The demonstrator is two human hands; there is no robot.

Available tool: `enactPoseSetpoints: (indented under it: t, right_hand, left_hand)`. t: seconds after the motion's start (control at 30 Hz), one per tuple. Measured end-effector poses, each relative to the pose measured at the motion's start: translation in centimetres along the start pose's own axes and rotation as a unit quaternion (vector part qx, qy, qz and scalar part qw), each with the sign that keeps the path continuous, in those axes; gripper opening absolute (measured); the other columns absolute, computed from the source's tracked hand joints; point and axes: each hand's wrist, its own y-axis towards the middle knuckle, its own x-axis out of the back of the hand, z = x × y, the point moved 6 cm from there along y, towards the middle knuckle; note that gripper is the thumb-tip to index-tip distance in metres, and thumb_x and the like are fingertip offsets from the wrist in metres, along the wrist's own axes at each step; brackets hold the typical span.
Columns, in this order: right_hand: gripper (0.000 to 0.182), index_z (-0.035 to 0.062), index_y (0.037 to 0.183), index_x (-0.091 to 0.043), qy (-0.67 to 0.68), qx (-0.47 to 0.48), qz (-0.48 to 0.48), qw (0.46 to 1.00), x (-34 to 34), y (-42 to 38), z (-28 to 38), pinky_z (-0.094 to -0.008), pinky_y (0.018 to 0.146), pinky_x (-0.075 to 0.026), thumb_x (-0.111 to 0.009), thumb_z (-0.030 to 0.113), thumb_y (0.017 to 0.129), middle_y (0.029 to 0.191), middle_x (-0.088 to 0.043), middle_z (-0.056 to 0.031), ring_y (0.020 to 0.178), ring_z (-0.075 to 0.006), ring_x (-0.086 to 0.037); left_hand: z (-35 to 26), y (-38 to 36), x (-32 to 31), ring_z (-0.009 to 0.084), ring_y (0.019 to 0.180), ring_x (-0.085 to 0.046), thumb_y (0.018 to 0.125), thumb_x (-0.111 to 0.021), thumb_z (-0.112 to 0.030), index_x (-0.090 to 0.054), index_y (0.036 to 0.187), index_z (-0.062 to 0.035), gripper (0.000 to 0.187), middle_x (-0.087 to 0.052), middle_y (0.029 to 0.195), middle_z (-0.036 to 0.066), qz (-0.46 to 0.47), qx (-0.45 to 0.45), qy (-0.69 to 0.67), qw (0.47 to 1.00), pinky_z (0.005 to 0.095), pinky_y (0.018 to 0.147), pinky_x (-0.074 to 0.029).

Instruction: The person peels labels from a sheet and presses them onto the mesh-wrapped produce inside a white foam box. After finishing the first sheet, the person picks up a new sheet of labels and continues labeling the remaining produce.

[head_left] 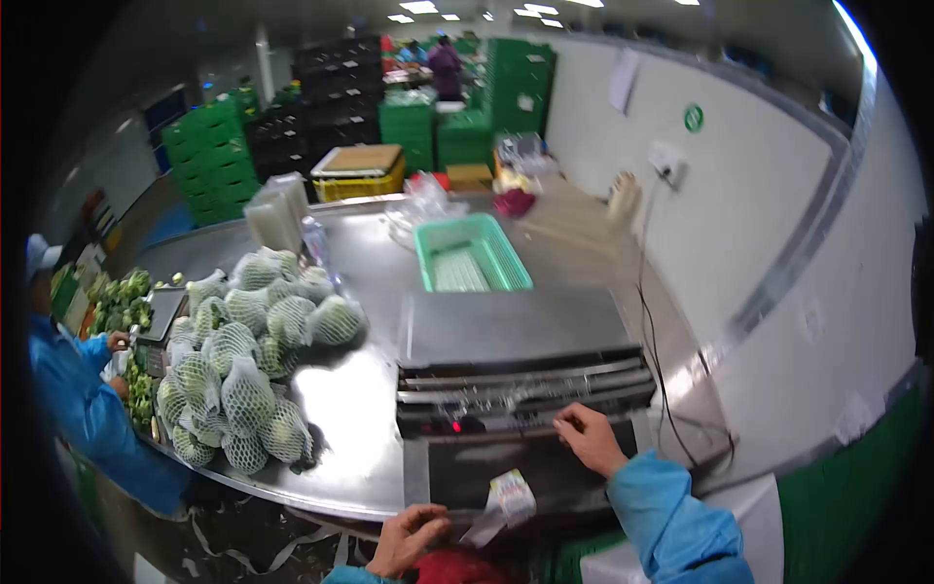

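My right hand (591, 438) is over the front edge of the metal wrapping machine (525, 394), its fingers curled together near the dark front panel. What those fingers hold, if anything, is too small to tell. Lower down, my left hand (413, 535) is near the table's front edge with its fingers bent together. Beside it a small white label packet (512, 494) with printing lies on the dark plate, and a clear strip reaches from it toward the left fingers. A red light glows on the machine's front.
Net-wrapped round green vegetables (243, 370) are piled on the metal table (365, 428). Behind the machine is a green basket (472, 255). A co-worker in blue (88, 389) stands at the left by broccoli and a scale. A cable (644, 302) hangs down the right wall.
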Motion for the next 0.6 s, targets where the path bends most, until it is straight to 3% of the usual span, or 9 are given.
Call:
enactPoseSetpoints:
  t: [0.03, 0.1, 0.13, 0.17, 0.23, 0.33, 0.47, 0.6]
  right_hand:
    - [0.013, -0.0004, 0.084, -0.058, 0.027, -0.006, -0.004, 1.0, 0.4, 1.3, 0.5, -0.0254, 0.056, -0.044, -0.059, 0.013, 0.086, 0.066, -0.057, -0.0047, 0.06, -0.01, -0.052]
    - [0.012, 0.0008, 0.083, -0.058, 0.15, -0.047, -0.012, 0.988, 1.0, 4.0, 1.7, -0.0235, 0.055, -0.045, -0.059, 0.013, 0.086, 0.066, -0.057, -0.0025, 0.06, -0.0086, -0.053]
    - [0.012, 0.0004, 0.082, -0.058, 0.176, -0.043, -0.024, 0.983, 1.5, 5.8, 2.6, -0.0224, 0.053, -0.045, -0.059, 0.012, 0.086, 0.065, -0.056, -0.0035, 0.059, -0.008, -0.054]
    - [0.013, -0.0002, 0.082, -0.058, 0.209, -0.027, -0.03, 0.977, 2.1, 8.2, 3.8, -0.0228, 0.052, -0.045, -0.058, 0.013, 0.086, 0.065, -0.056, -0.0041, 0.058, -0.0092, -0.054]
    - [0.016, -0.0004, 0.082, -0.058, 0.247, -0.031, -0.058, 0.967, 2.5, 12.7, 4.6, -0.0235, 0.053, -0.045, -0.058, 0.015, 0.086, 0.066, -0.057, -0.0049, 0.057, -0.0107, -0.054]
    - [0.018, -0.0009, 0.085, -0.059, 0.216, -0.075, -0.047, 0.972, 0.4, 20.9, 4.9, -0.025, 0.054, -0.044, -0.059, 0.017, 0.085, 0.07, -0.058, -0.0054, 0.059, -0.0126, -0.055]
    - [0.043, -0.0055, 0.089, -0.058, -0.101, -0.074, 0.016, 0.992, -4.2, 34.1, -0.5, -0.0325, 0.06, -0.047, -0.067, 0.035, 0.077, 0.081, -0.061, -0.0123, 0.067, -0.0202, -0.059]
    - [0.062, -0.0069, 0.099, -0.059, -0.223, -0.169, 0.05, 0.959, -8.3, 42.5, -6.5, -0.0361, 0.072, -0.049, -0.071, 0.046, 0.068, 0.092, -0.062, -0.0202, 0.08, -0.0292, -0.062]
  left_hand:
    - [0.0, 0.1, 0.0, 0.0161, 0.096, -0.059, 0.087, -0.059, -0.011, -0.052, 0.119, 0.0005, 0.035, -0.062, 0.106, 0.01, 0.033, 0.047, -0.063, 0.996, 0.0278, 0.083, -0.047]
    - [-2.9, -0.5, 0.7, 0.0162, 0.075, -0.06, 0.084, -0.058, -0.007, -0.061, 0.099, -0.0002, 0.017, -0.063, 0.086, 0.008, -0.054, 0.042, -0.155, 0.986, 0.0257, 0.065, -0.049]
    - [-3.6, -0.2, 1.4, 0.0173, 0.08, -0.062, 0.087, -0.057, -0.008, -0.06, 0.105, 0.0007, 0.02, -0.064, 0.089, 0.01, -0.052, 0.079, -0.16, 0.983, 0.0278, 0.069, -0.051]
    - [-3.9, 1.4, 2.6, 0.0173, 0.08, -0.062, 0.087, -0.057, -0.008, -0.06, 0.105, 0.0007, 0.02, -0.064, 0.089, 0.01, -0.049, 0.065, -0.157, 0.984, 0.0278, 0.069, -0.051]
    - [-4.6, 4.0, 5.3, 0.0179, 0.083, -0.062, 0.088, -0.055, -0.006, -0.059, 0.104, 0.0031, 0.019, -0.065, 0.09, 0.011, -0.063, -0.067, -0.098, 0.991, 0.0281, 0.074, -0.05]
    - [-6.5, 7.6, 8.6, 0.0171, 0.084, -0.062, 0.087, -0.055, -0.005, -0.059, 0.105, 0.0046, 0.02, -0.065, 0.09, 0.011, -0.05, -0.081, -0.12, 0.988, 0.0283, 0.077, -0.049]
    - [-8.7, 10.5, 12.9, 0.0171, 0.081, -0.063, 0.085, -0.056, -0.003, -0.06, 0.103, 0.0045, 0.019, -0.066, 0.089, 0.012, -0.089, -0.088, -0.1, 0.987, 0.0275, 0.076, -0.049]
    - [-7.4, 11.9, 16.6, 0.0178, 0.082, -0.063, 0.085, -0.055, -0.002, -0.058, 0.104, 0.0052, 0.02, -0.065, 0.088, 0.012, -0.119, -0.058, -0.106, 0.985, 0.0281, 0.077, -0.05]
